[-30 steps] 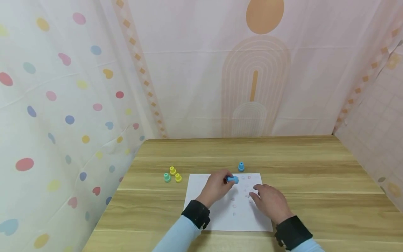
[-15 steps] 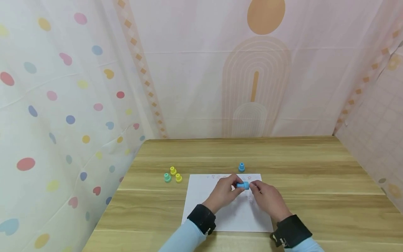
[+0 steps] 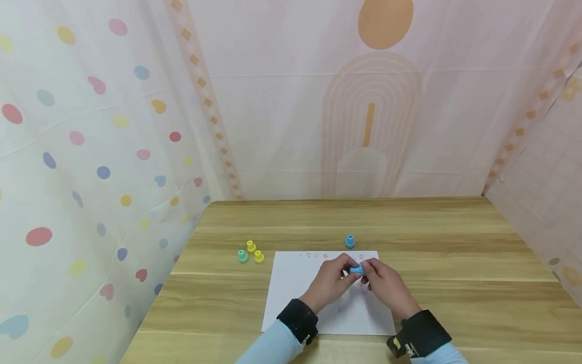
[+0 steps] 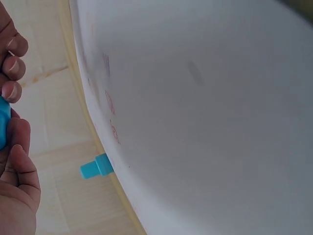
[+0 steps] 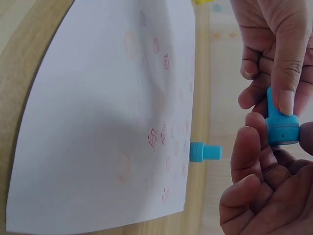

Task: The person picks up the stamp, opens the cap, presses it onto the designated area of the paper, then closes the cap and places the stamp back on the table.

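A dotted curtain hangs at nine o'clock, a pale curtain (printed with nested arches) at twelve, beyond a wood-grained tabletop at six.

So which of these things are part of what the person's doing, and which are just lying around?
In use, it seems:
blue piece, pinched by the left hand and right hand
white paper bearing small marks, under the hands

Apparently idle:
second blue piece, beyond the paper
two yellow pieces and a green piece, left of the paper
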Demonstrator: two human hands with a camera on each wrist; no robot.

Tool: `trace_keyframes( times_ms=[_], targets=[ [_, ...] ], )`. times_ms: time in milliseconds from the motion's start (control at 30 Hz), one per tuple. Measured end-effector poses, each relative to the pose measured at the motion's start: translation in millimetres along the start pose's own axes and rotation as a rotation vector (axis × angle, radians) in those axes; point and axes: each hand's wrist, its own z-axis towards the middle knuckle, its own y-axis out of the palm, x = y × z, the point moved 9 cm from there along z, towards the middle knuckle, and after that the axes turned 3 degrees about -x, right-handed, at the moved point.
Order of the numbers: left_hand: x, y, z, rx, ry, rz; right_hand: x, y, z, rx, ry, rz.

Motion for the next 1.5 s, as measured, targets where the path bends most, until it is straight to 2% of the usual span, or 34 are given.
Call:
trace_keyframes(
  times_ms=[400,600,800,933,1067,1167,1300,1500],
  targets=[
    [-0.1,1.9,0.4,-0.016,0.007,-0.030,0,2,0,-0.045,-0.027,0.082],
    [3.4,-0.6,2.0,-0.024,0.034,-0.057,1,2,1,-0.074,-0.005,0.183],
    [0.9,-7.7,4.2,-0.013,-0.022,-0.106,4,-4,0,-0.060,0.014,0.238],
    [-5.3,-17.6,6.8,0.017,-0.064,-0.088,2,-4,2,-0.048,0.000,0.194],
    [-11.6,-34.5,9.3,0.059,-0.081,-0.046,0,-5,1,-0.025,-0.007,0.083],
    [-18.2,-46.7,10.7,0.077,-0.118,-0.030,1,-5,1,-0.013,-0.005,0.023],
    [-26.5,-60.6,11.3,0.083,-0.168,-0.010,1,-4,0,-0.006,-0.005,0.015],
    [-38.0,-73.1,12.8,0.055,-0.190,0.092,1,-5,-2,0.001,-0.014,0.014]
  ],
)
